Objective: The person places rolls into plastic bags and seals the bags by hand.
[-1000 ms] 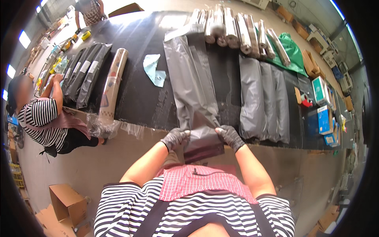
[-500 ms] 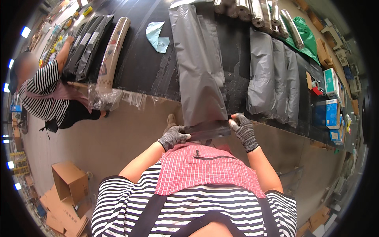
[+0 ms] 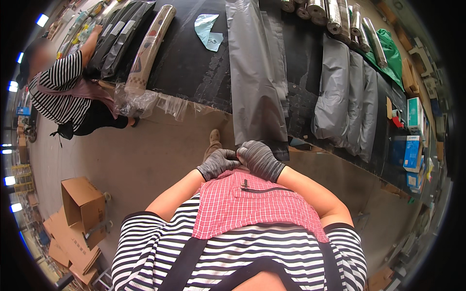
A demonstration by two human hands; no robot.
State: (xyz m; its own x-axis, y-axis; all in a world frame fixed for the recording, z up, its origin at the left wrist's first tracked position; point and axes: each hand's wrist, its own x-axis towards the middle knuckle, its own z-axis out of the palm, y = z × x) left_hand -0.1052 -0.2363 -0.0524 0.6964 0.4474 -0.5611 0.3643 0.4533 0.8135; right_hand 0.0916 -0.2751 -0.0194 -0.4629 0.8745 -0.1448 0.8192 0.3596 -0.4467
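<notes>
A long grey plastic mailing bag point(image 3: 255, 82) lies lengthwise over the dark table, its near end hanging past the edge towards me. My left hand point(image 3: 217, 164), in a grey knit glove, is closed at the left corner of that end. Right against it, my right hand point(image 3: 259, 159) is closed too, knuckles up, at the same corner. Their fingertips meet, and the pinched bit of bag is mostly hidden behind them. The dark flap of the bag shows to the right, beyond my right hand. More flat grey bags lie beneath the long one.
Several filled grey bags point(image 3: 332, 92) lie to the right, with shiny wrapped rolls point(image 3: 334, 18) behind them. A patterned wrapped roll point(image 3: 150, 48) and a light-blue sheet point(image 3: 208, 34) are left. Another person point(image 3: 63, 92) works at far left. Cardboard boxes point(image 3: 85, 203) stand on the floor.
My right hand has moved left from the bag's right corner to meet my left hand at the left corner. The view has shifted slightly, so the table things appear farther right.
</notes>
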